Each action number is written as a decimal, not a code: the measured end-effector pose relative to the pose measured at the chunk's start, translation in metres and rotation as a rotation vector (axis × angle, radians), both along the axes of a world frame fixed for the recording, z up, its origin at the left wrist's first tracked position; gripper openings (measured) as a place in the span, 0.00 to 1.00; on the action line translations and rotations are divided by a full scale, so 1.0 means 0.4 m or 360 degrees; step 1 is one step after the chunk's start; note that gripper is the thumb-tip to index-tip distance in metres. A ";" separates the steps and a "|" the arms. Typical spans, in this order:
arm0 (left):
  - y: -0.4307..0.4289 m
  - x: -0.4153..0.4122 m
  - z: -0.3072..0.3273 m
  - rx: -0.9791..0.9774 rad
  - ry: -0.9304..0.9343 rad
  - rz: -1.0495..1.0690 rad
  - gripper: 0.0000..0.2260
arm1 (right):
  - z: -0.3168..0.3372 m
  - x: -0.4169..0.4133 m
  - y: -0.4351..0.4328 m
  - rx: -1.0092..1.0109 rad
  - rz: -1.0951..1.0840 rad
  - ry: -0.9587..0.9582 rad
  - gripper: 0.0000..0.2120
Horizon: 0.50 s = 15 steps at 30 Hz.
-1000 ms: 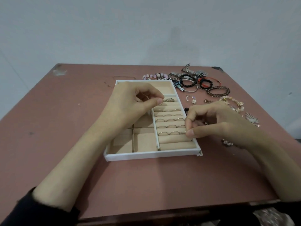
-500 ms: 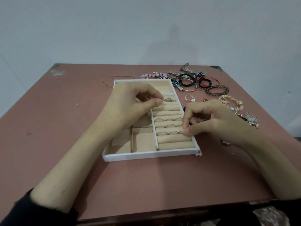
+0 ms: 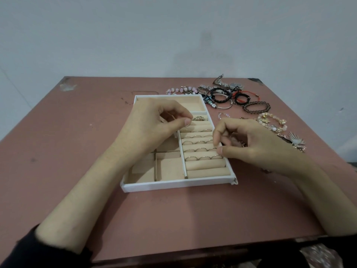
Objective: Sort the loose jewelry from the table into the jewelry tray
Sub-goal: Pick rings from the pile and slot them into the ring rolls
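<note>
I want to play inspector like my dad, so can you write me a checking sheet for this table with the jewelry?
Surface: pinkish table, scuffed at its far left corner.
Job's things: white jewelry tray with rows of rings on its right side; loose bracelets lie on the table to the right of the tray and beyond it.
Clutter: nothing seen.
Hands: left hand pinches what looks like a thin ring above the tray; right hand pinches at the ring rows, but what it holds is hidden.
Cables: nothing seen.
Surroundings: plain pale wall.

Pink table (image 3: 81,151): tray (image 3: 173,185), bracelets (image 3: 256,107).
</note>
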State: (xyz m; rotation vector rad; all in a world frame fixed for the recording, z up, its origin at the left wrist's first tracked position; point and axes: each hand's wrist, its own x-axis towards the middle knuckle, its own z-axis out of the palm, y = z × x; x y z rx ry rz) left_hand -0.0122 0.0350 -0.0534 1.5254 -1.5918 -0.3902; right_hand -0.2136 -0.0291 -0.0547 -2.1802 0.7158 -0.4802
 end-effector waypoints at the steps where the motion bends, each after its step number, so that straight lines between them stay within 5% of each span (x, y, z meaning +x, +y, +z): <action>1: 0.000 0.000 0.000 -0.0001 0.0005 0.0001 0.03 | 0.000 0.000 -0.001 0.0016 -0.0003 -0.0008 0.09; 8: 0.003 -0.006 -0.001 0.0029 0.0045 0.0017 0.03 | -0.008 0.002 -0.003 -0.0009 0.0002 -0.0007 0.09; 15: 0.028 -0.042 0.018 0.0117 0.0117 -0.0047 0.04 | -0.016 0.009 -0.010 -0.0032 -0.0195 -0.0334 0.02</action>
